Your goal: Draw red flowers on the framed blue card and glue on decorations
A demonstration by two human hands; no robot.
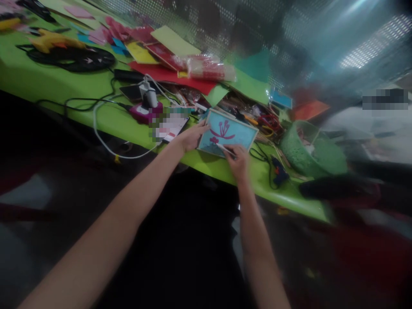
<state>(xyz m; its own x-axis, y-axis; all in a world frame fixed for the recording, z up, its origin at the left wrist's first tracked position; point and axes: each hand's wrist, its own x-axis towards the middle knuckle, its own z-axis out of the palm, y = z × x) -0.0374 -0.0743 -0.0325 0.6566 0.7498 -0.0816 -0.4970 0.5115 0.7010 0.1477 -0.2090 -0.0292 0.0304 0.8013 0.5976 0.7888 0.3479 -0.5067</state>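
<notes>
A small light-blue picture panel (pixel 238 136) in a pale frame lies tilted at the table's front edge, with dark pink shapes on its face. My left hand (pixel 193 135) grips its left side, thumb and fingers at the frame. In my right hand (pixel 238 163) is a slim white pen-like stick (pixel 224 149), pinched between the fingers. Its tip is at the panel's face, close to a small dark pink shape (pixel 213 140). Whether that shape is paint or a stuck-on piece cannot be made out.
Left of the panel lie a phone (pixel 172 126) and a purple power socket (pixel 146 110) with a plug and cables. Coloured papers (pixel 174 40) and tools crowd behind. To the right are a glue gun (pixel 279 169) and a green basket (pixel 289 148). A black mask (pixel 74 58) lies far left.
</notes>
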